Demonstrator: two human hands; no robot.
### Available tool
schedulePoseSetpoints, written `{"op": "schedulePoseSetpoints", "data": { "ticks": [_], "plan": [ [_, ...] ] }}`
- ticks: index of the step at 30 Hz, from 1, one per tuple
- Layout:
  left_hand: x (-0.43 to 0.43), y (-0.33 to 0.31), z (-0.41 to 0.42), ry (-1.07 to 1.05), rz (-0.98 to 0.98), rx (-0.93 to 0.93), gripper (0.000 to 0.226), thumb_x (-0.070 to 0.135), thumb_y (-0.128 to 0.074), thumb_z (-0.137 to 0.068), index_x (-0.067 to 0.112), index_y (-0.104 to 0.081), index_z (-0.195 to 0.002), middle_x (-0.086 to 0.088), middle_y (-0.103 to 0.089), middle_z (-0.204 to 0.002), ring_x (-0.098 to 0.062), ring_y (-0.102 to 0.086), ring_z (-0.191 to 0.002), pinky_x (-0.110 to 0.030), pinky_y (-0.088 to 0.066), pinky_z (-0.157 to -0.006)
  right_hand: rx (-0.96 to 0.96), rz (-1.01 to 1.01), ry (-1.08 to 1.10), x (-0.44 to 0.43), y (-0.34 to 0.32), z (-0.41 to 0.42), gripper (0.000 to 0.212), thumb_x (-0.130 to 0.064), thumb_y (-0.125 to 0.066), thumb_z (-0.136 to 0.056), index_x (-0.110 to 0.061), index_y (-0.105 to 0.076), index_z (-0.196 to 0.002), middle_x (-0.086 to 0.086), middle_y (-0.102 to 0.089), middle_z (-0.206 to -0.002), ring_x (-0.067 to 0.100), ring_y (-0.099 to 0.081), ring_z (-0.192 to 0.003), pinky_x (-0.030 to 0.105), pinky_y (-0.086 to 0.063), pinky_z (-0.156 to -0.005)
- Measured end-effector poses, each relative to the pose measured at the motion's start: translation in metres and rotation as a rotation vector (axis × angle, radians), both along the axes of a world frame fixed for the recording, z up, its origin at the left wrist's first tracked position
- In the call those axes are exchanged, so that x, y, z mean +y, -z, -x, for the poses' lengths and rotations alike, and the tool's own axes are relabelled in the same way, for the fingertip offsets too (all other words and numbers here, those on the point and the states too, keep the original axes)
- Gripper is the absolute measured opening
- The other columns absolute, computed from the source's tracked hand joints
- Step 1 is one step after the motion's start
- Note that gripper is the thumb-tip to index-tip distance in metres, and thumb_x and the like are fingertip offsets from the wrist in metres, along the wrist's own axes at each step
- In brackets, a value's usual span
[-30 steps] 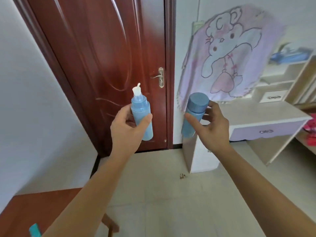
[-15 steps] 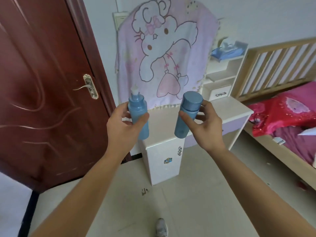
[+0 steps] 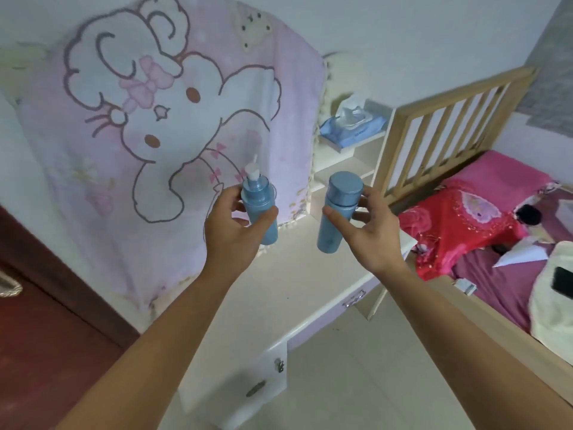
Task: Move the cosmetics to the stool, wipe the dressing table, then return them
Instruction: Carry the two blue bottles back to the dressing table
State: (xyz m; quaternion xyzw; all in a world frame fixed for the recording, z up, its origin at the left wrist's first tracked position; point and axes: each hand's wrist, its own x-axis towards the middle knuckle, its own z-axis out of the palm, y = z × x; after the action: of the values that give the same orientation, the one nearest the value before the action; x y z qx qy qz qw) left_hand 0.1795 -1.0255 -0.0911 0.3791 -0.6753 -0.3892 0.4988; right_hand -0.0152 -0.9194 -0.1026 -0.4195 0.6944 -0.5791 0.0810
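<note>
My left hand [image 3: 234,231] grips a blue pump bottle [image 3: 259,206] with a white nozzle, held upright. My right hand [image 3: 369,231] grips a blue capped bottle [image 3: 336,209], tilted slightly. Both bottles hang in the air above the cream top of the dressing table [image 3: 288,283], which lies just below and ahead of my hands. The stool is out of view.
A pink cartoon cloth [image 3: 161,125] drapes over the back of the dressing table. A blue wipes pack [image 3: 352,128] sits on its side shelf. A wooden bed [image 3: 449,119] with red and pink bedding stands at right. A dark red door [image 3: 40,321] is at lower left.
The view has swung right from the door to the dressing table, which is now close beneath my hands. Both hands still hold their bottles.
</note>
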Motion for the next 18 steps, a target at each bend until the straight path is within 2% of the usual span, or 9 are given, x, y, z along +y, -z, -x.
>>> {"op": "schedulePoseSetpoints", "data": {
  "ticks": [2, 4, 6, 9, 11, 13, 15, 18],
  "plan": [
    [-0.026, 0.006, 0.033, 0.022, -0.008, -0.017, 0.044, 0.026, -0.082, -0.075, 0.023, -0.06, -0.113, 0.018, -0.062, -0.099, -0.003, -0.058, -0.089, -0.022, -0.051, -0.073, -0.016, -0.015, 0.021, -0.022, 0.007, 0.034, 0.062, -0.075, -0.069, -0.067, -0.055, -0.042, -0.119, -0.05, -0.053, -0.102, -0.016, -0.06, -0.093, 0.024, -0.053, -0.079],
    [-0.05, 0.015, 0.061, 0.028, -0.019, -0.038, 0.043, 0.027, -0.083, -0.075, 0.025, -0.06, -0.112, 0.02, -0.063, -0.098, 0.001, -0.059, -0.089, -0.013, -0.049, -0.07, -0.02, -0.027, 0.028, -0.045, 0.019, 0.065, 0.063, -0.074, -0.069, -0.067, -0.053, -0.044, -0.121, -0.05, -0.054, -0.101, -0.015, -0.06, -0.093, 0.024, -0.053, -0.079],
    [-0.077, 0.031, 0.093, 0.019, -0.034, -0.069, 0.043, 0.027, -0.083, -0.075, 0.026, -0.06, -0.11, 0.018, -0.064, -0.099, 0.002, -0.059, -0.088, -0.007, -0.046, -0.067, -0.025, -0.037, 0.015, -0.075, 0.038, 0.099, 0.064, -0.073, -0.069, -0.068, -0.051, -0.046, -0.124, -0.049, -0.054, -0.103, -0.016, -0.059, -0.094, 0.02, -0.051, -0.077],
    [-0.113, 0.065, 0.136, -0.018, -0.096, -0.106, 0.042, 0.025, -0.082, -0.075, 0.027, -0.058, -0.11, 0.016, -0.064, -0.101, 0.003, -0.06, -0.087, -0.007, -0.047, -0.066, -0.044, -0.078, -0.05, -0.123, 0.073, 0.142, 0.06, -0.069, -0.071, -0.07, -0.051, -0.046, -0.122, -0.045, -0.054, -0.107, -0.02, -0.057, -0.094, 0.01, -0.045, -0.073],
    [-0.137, 0.089, 0.168, -0.061, -0.15, -0.141, 0.042, 0.026, -0.082, -0.076, 0.027, -0.057, -0.109, 0.017, -0.063, -0.102, 0.002, -0.061, -0.088, -0.009, -0.049, -0.066, -0.073, -0.127, -0.106, -0.158, 0.097, 0.171, 0.058, -0.061, -0.075, -0.071, -0.05, -0.045, -0.12, -0.035, -0.056, -0.112, -0.017, -0.059, -0.094, 0.009, -0.045, -0.073],
    [-0.159, 0.11, 0.199, -0.116, -0.214, -0.171, 0.044, 0.025, -0.083, -0.076, 0.026, -0.056, -0.111, 0.016, -0.063, -0.103, -0.002, -0.063, -0.09, -0.014, -0.052, -0.069, -0.079, -0.172, -0.165, -0.193, 0.119, 0.199, 0.058, -0.052, -0.08, -0.072, -0.046, -0.046, -0.119, -0.023, -0.055, -0.116, -0.005, -0.063, -0.095, 0.011, -0.049, -0.076],
    [-0.177, 0.129, 0.221, -0.169, -0.263, -0.201, 0.045, 0.022, -0.084, -0.075, 0.023, -0.057, -0.111, 0.013, -0.064, -0.103, -0.003, -0.063, -0.09, -0.018, -0.054, -0.073, -0.081, -0.219, -0.236, -0.222, 0.139, 0.217, 0.058, -0.048, -0.082, -0.073, -0.041, -0.047, -0.12, -0.014, -0.054, -0.118, 0.004, -0.063, -0.097, 0.019, -0.053, -0.081],
    [-0.203, 0.157, 0.246, -0.251, -0.311, -0.242, 0.044, 0.02, -0.085, -0.072, 0.021, -0.058, -0.108, 0.014, -0.065, -0.098, 0.006, -0.062, -0.087, -0.014, -0.052, -0.071, -0.071, -0.329, -0.321, -0.261, 0.168, 0.238, 0.057, -0.05, -0.08, -0.074, -0.039, -0.047, -0.12, -0.016, -0.055, -0.118, 0.005, -0.062, -0.103, 0.033, -0.055, -0.086]
  ]
}}
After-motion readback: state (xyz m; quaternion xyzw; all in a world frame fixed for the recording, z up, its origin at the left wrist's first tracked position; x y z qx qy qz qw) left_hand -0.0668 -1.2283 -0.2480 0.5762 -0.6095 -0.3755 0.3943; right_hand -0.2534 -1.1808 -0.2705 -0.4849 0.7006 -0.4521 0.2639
